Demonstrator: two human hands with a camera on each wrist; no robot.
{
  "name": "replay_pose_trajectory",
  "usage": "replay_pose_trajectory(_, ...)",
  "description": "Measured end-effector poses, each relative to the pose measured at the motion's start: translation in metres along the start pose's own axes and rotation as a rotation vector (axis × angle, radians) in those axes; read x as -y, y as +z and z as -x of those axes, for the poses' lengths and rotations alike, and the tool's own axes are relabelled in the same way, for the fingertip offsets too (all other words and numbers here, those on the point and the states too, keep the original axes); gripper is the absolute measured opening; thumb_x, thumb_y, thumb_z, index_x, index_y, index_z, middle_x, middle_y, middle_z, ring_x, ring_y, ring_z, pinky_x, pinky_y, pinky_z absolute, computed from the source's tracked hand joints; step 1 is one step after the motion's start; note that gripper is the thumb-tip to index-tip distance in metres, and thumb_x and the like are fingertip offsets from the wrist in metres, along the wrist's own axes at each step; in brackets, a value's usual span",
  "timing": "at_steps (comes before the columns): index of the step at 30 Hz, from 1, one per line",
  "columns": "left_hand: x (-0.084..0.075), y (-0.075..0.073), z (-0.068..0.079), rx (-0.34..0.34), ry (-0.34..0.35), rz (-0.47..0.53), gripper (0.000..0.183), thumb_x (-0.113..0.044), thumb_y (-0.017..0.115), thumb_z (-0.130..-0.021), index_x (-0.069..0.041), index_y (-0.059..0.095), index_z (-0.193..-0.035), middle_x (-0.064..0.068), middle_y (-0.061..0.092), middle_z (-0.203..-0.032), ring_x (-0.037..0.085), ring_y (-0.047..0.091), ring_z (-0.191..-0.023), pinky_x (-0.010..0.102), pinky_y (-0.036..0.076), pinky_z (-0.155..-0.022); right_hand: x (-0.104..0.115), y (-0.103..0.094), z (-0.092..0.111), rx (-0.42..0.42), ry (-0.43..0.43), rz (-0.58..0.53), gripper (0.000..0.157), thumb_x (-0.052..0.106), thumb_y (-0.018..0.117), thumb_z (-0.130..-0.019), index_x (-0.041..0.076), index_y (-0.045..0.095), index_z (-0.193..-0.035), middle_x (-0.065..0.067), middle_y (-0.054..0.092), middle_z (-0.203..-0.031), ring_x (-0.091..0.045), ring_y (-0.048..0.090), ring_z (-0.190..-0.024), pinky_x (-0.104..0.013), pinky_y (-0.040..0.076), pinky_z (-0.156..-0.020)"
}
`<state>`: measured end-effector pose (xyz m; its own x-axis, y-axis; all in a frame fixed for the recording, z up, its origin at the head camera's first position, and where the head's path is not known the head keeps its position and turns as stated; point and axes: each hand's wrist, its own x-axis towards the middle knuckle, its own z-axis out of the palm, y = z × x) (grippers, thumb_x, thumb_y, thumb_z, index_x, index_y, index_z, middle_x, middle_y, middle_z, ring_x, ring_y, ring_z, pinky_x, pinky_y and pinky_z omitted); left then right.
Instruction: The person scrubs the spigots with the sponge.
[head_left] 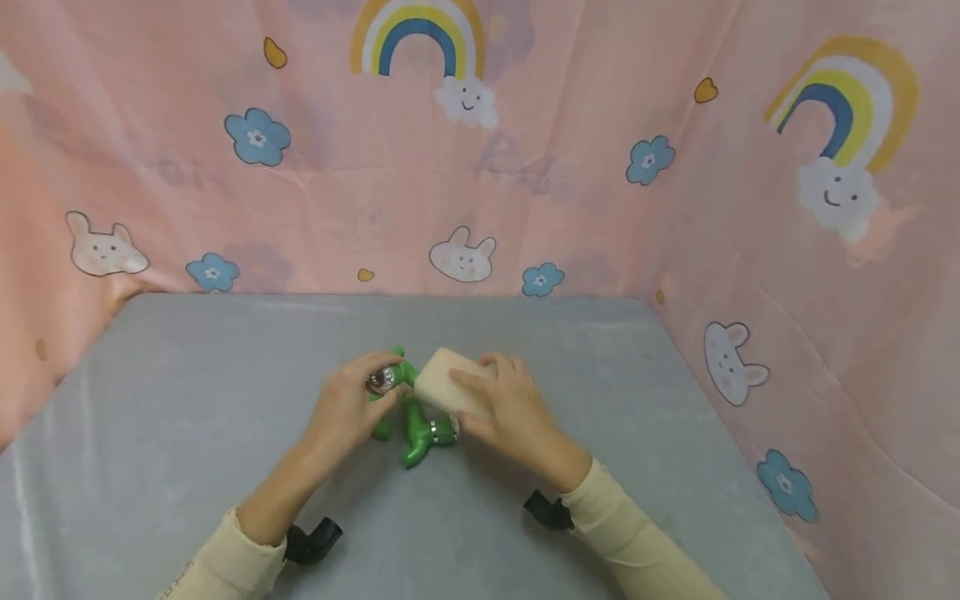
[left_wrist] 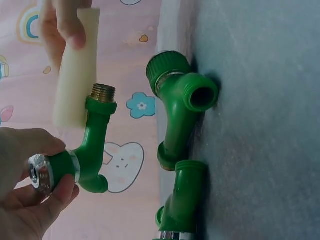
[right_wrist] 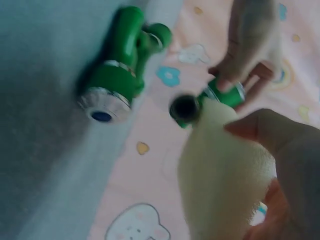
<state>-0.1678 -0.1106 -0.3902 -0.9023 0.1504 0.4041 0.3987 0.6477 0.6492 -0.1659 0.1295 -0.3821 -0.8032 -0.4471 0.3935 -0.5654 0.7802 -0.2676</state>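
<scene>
My left hand (head_left: 345,407) grips a green tap (left_wrist: 95,142) by its green and silver knob end, with fingers and thumb curled round it. The tap's brass thread points up in the left wrist view, and the tap is held above the table. My right hand (head_left: 517,407) holds a cream-coloured sponge block (head_left: 441,377) between thumb and fingers. One side of the sponge lies right along the tap's body near the threaded end. Below the hands, a second green tap (left_wrist: 175,112) and a third green tap (left_wrist: 185,200) lie on the table.
A grey cloth covers the table (head_left: 225,375). Pink fabric (head_left: 315,200) printed with rainbows, rabbits and flowers hangs behind it and at both sides. Black curved pieces show beside the left sleeve (head_left: 232,558) and the right sleeve (head_left: 622,525).
</scene>
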Motion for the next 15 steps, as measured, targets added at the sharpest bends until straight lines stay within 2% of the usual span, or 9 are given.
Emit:
replay_pose_trajectory(4,0.004,-0.005,-0.002,-0.022,-0.046,0.005,0.048,0.001,0.077,-0.08,-0.002,0.067,-0.127,0.02,0.069,-0.128,0.028,0.071,-0.091,0.04,0.062,-0.076,-0.004,-0.008,-0.004,-0.012,0.027,-0.069,0.054,0.024,0.078,-0.084,0.019,0.065,-0.136,-0.021,0.058,-0.123,-0.036,0.056,-0.105,-0.046,0.054,-0.074)
replay_pose_trajectory(9,0.005,-0.004,-0.003,-0.001,-0.024,0.061,0.045,0.005,0.077,-0.081,0.0,0.068,-0.124,0.021,0.064,-0.135,0.036,0.07,-0.109,0.038,0.064,-0.082,-0.006,-0.001,-0.005,-0.099,0.028,-0.155,0.065,0.026,0.077,-0.089,0.018,0.052,-0.149,-0.02,0.055,-0.124,-0.03,0.054,-0.098,-0.036,0.051,-0.071)
replay_pose_trajectory(11,0.004,-0.003,-0.003,0.024,-0.012,0.103,0.041,0.004,0.078,-0.082,-0.002,0.07,-0.122,0.02,0.063,-0.137,0.038,0.067,-0.116,0.036,0.063,-0.086,-0.004,0.004,-0.005,-0.103,0.024,-0.172,0.066,0.027,0.074,-0.091,0.019,0.049,-0.151,-0.02,0.054,-0.125,-0.029,0.053,-0.098,-0.034,0.049,-0.071)
replay_pose_trajectory(15,0.002,-0.003,-0.002,0.069,-0.029,0.219,0.04,0.003,0.078,-0.084,-0.004,0.07,-0.123,0.018,0.065,-0.134,0.036,0.066,-0.117,0.036,0.061,-0.09,0.0,0.011,-0.002,-0.059,0.034,-0.204,0.062,0.029,0.069,-0.095,0.022,0.047,-0.152,-0.019,0.051,-0.125,-0.029,0.052,-0.099,-0.032,0.049,-0.071)
